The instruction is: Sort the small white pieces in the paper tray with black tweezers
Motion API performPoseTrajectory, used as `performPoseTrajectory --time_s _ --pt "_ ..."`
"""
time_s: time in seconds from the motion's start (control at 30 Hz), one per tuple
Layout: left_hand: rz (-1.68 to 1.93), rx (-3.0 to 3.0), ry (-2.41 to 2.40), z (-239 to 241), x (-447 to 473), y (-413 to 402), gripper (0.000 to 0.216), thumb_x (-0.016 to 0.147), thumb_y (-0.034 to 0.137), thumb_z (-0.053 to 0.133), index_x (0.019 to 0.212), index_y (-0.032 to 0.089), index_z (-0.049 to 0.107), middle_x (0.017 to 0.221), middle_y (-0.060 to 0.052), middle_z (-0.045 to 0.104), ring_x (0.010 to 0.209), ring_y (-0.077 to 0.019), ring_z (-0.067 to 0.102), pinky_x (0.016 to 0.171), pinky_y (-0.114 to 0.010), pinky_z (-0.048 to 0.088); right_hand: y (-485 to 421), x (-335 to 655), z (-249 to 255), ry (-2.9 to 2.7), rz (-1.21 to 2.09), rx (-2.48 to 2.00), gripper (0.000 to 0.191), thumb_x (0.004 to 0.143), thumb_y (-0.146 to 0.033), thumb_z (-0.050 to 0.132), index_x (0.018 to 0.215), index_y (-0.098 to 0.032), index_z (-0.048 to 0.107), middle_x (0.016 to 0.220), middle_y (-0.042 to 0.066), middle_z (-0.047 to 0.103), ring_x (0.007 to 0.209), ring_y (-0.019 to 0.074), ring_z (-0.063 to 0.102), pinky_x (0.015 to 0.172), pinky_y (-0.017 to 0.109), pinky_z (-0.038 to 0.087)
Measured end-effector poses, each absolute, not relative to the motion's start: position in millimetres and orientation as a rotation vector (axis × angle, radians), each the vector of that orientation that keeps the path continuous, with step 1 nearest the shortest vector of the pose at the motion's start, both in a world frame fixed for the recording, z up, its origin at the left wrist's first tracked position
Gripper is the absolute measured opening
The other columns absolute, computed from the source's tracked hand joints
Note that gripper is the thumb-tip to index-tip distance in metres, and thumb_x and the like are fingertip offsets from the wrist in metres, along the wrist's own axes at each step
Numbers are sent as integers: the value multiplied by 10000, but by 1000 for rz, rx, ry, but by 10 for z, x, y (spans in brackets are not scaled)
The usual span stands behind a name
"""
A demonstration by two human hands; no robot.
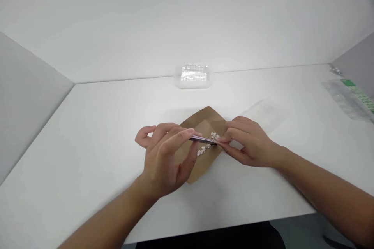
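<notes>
Between my hands is a thin stack of cards (204, 139), seen edge-on, dark with pale layers; what is printed on it is hidden. My left hand (168, 153) grips its left end between thumb and fingertips. At the other end, my right hand (248, 140) pinches the corner with thumb and forefinger. Below them a brown paper sheet or envelope (201, 118) lies at an angle on the white table. Several small white pieces (201, 150) are scattered on the brown paper, partly covered by the cards and fingers.
A clear wrapped packet (194, 76) sits at the back of the table (96, 124), by the white wall. A translucent bag (267, 114) lies behind my right hand. At the far right is a clear plastic bag with a green strip (347, 99). A side wall (29, 93) rises on the left.
</notes>
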State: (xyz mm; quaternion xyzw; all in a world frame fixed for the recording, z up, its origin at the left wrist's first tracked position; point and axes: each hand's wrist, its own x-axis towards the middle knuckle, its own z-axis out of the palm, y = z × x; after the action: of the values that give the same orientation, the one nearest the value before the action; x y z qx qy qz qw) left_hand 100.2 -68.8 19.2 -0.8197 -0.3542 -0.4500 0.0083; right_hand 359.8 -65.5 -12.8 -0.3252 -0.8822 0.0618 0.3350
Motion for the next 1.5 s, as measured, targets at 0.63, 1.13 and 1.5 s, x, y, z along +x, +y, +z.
performPoseTrajectory --time_s 0.63,1.13,1.5 --pt "-1504 -2531 -1149 85 1018 -635 393 882 88 680 1190 248 494 944 2 789 885 -200 706 908 -476 334 -645 3565 -140 -2285 112 -793 109 933 -156 669 933 -226 585 698 -57 556 613 109 499 750 305 429" --pt "-1180 -2380 -1371 78 1017 -623 380 846 105 621 1194 219 520 965 -44 691 895 -229 682 903 -478 282 -595 3663 -151 -2292 134 -821 122 912 -153 675 940 -234 588 690 -70 618 610 104 575 739 317 438" --pt "-949 -2406 -1268 61 971 -559 132 866 101 652 874 226 610 934 -5 713 933 -235 653 960 -504 245 -595 3682 -157 -2300 96 -853 126 911 -155 679 932 -238 586 681 -58 609 595 115 563 733 325 443"
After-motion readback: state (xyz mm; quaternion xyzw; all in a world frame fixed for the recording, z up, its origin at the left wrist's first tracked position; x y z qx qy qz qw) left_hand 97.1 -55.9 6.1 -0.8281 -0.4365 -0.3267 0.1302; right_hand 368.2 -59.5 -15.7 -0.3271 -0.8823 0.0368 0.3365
